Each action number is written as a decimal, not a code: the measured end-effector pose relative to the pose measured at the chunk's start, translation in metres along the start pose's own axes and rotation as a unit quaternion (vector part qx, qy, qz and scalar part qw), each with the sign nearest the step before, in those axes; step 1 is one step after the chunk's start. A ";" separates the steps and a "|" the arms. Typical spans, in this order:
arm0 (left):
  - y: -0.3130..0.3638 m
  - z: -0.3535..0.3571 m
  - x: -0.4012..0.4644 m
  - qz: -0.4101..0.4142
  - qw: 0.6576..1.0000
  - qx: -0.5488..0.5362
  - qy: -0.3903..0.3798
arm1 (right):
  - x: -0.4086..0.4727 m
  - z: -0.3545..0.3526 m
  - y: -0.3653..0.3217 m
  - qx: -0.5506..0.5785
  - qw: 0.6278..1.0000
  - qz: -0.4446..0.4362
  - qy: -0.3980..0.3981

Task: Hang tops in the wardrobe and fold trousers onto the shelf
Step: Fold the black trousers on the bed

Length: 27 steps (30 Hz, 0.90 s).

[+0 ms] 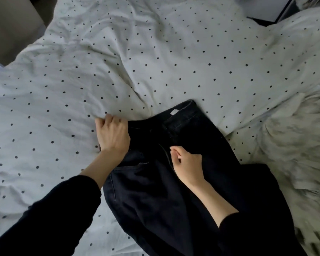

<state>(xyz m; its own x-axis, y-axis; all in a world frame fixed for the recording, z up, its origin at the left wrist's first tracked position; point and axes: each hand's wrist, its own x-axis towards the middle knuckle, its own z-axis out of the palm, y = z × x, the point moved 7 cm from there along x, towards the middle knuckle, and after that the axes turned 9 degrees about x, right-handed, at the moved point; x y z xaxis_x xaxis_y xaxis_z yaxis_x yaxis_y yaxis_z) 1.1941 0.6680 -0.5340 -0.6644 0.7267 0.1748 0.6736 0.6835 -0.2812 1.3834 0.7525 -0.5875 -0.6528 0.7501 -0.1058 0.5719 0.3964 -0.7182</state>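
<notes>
a: where are the trousers (pixel 174 182) from your seat?

b: i see 1 dark pair lying on the dotted duvet (pixel 155 52), near the lower middle of my view. the waistband points away from me, with a small pale label (pixel 174 112) showing inside it. the legs run down toward me and leave the bottom edge of the view.

a: and the hands?

b: the left hand (pixel 113 134) sits at the left corner of the waistband, fingers curled over the edge of the cloth, gripping it. the right hand (pixel 187 167) rests on the middle of the trousers, just below the waistband, near the fly seam. its fingers are curled and look to pinch the cloth there, though i can't see the fingertips clearly. both arms wear dark sleeves (pixel 44 218) pushed back from the wrists.

a: what about the edges, and the room around it?

b: the left side of the trousers lies straight along the duvet. the right side bulges out and is rumpled. beyond the waistband the duvet spreads wide and creased, and to the left too. on the right a crumpled pale cloth (pixel 294 145) lies close beside the trousers, touching or nearly so. the bed's far left corner meets a brown floor (pixel 13 24).
</notes>
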 end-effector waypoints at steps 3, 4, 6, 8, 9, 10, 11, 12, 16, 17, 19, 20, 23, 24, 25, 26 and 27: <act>0.018 -0.006 -0.027 0.031 0.999 -0.015 0.039 | -0.027 0.000 0.012 -0.036 0.998 0.008 -0.052; 0.024 -0.008 -0.044 0.038 0.997 -0.036 0.052 | -0.041 -0.002 0.017 -0.035 0.999 0.011 -0.039; 0.038 -0.012 -0.089 0.039 0.995 -0.082 0.051 | -0.079 -0.004 0.036 -0.038 0.999 0.026 -0.024; 0.052 -0.014 -0.138 0.035 0.992 -0.118 0.035 | -0.121 -0.007 0.056 -0.045 0.999 0.031 0.003; 0.061 -0.015 -0.164 0.044 0.990 -0.134 0.028 | -0.144 -0.012 0.065 -0.049 0.998 0.030 0.025; 0.073 -0.015 -0.192 0.062 0.987 -0.146 0.013 | -0.167 -0.017 0.073 -0.058 0.997 0.035 0.045; 0.086 -0.016 -0.223 0.087 0.984 -0.154 -0.008 | -0.194 -0.022 0.083 -0.072 0.995 0.045 0.059; 0.098 -0.016 -0.252 0.111 0.979 -0.166 -0.029 | -0.218 -0.026 0.091 -0.087 0.992 0.056 0.067; 0.132 -0.013 -0.345 0.166 0.955 -0.207 -0.134 | -0.298 -0.036 0.122 -0.158 0.984 0.069 0.038; 0.140 -0.012 -0.367 0.181 0.949 -0.203 -0.161 | -0.317 -0.038 0.131 -0.175 0.982 0.065 0.024; 0.153 -0.009 -0.398 0.210 0.941 -0.191 -0.184 | -0.340 -0.044 0.147 -0.203 0.977 0.071 -0.006; 0.155 -0.006 -0.405 0.220 0.940 -0.180 -0.187 | -0.342 -0.046 0.154 -0.229 0.970 0.076 -0.021; 0.160 -0.004 -0.413 0.223 0.946 -0.149 -0.182 | -0.345 -0.050 0.174 -0.287 0.952 0.085 -0.057; 0.161 -0.005 -0.412 0.220 0.949 -0.142 -0.177 | -0.347 -0.052 0.178 -0.299 0.950 0.080 -0.049; 0.161 -0.006 -0.404 0.216 0.953 -0.130 -0.169 | -0.340 -0.054 0.178 -0.307 0.948 0.069 -0.035; 0.162 -0.010 -0.399 0.214 0.958 -0.116 -0.152 | -0.338 -0.058 0.177 -0.312 0.948 0.058 -0.012; 0.162 -0.013 -0.393 0.213 0.963 -0.106 -0.130 | -0.335 -0.062 0.175 -0.313 0.949 0.043 0.013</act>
<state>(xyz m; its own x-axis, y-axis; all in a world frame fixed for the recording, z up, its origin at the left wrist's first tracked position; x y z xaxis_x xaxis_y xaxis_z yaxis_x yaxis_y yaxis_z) 1.5689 0.4940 -0.6356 -0.3534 0.9210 -0.1638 0.9354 0.3463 -0.0712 1.7324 0.6035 -0.6351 -0.5824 0.8036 -0.1226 0.8109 0.5638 -0.1568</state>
